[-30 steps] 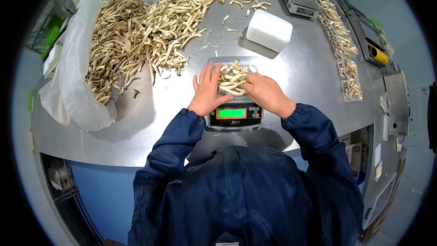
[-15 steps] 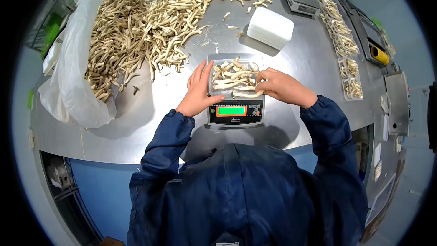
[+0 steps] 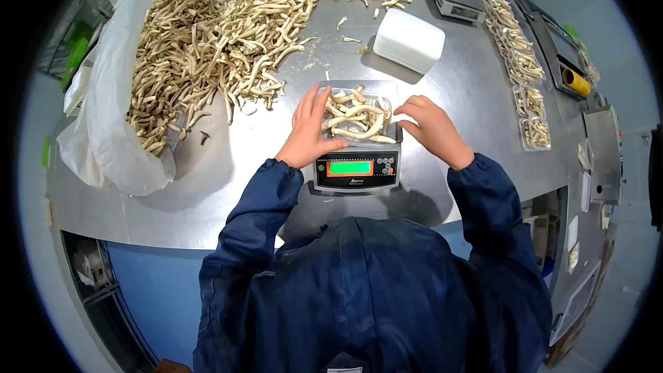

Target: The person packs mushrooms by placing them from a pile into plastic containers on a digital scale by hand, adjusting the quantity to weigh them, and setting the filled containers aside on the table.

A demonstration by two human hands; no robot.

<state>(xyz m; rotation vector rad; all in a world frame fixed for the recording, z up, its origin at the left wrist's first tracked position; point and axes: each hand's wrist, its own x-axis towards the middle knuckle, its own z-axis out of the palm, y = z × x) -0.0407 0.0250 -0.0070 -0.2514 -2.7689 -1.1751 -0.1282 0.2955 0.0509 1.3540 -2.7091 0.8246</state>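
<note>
A clear plastic tray (image 3: 378, 144) of pale, long-stemmed mushrooms (image 3: 356, 117) sits on a digital scale (image 3: 356, 182), whose display is lit green. My left hand (image 3: 306, 130) rests along the tray's left side, fingers stretched upward and thumb reaching across the front edge. At the right edge of the tray is my right hand (image 3: 435, 131), its thumb and bent fingers apart with nothing visible between them. The mushrooms lie loosely across one another in the tray.
A large mushroom heap (image 3: 214, 48) spills from a plastic bag (image 3: 114, 97) on the left of the steel table (image 3: 207, 200). Stacked white trays (image 3: 409, 41) stand behind the scale. Filled trays (image 3: 523, 65) line the right, near a second scale (image 3: 452, 3) and a yellow roll (image 3: 575, 83).
My right hand has let go of a mushroom at the tray's front right and drawn slightly right. The front mushrooms lie differently. My left hand has shifted a little right.
</note>
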